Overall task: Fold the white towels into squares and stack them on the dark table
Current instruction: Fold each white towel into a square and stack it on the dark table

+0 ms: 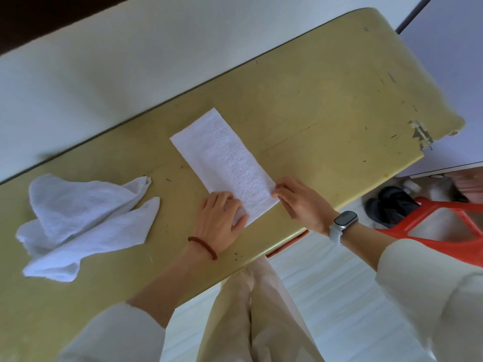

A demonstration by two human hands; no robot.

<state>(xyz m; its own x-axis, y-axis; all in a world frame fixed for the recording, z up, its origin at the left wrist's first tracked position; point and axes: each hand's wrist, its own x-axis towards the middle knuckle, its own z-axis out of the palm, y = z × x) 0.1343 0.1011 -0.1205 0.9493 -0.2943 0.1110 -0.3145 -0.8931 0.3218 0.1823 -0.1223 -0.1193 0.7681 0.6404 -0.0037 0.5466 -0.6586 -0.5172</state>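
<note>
I am pinching the two near corners of a long white terry towel strip (224, 163) that is lying flat in the middle of the scuffed yellow-green tabletop (326, 100). My left hand (222, 220), with a red bead bracelet (202, 247) at the wrist, is curling its fingers (235, 205) round the near left corner, while my right hand (303, 202), wearing a white-strapped smartwatch (342, 223), is pinching the near right corner between thumb and fingertips. I am holding the towel this way, by my reading, so the near end can be carried over to the far end and the strip halved into a square. A crumpled heap of white towels (83, 220) is waiting to the left, well apart from the strip, likely next in line. How many towels are lying in that heap I cannot tell, since their folds are overlapping. The dark table for stacking is not clearly showing; only a dark band is cutting the far left corner. At right, a red plastic chair (444, 226) is partly cropped, and dark footwear (389, 205) is blurring on the floor beneath it.
</note>
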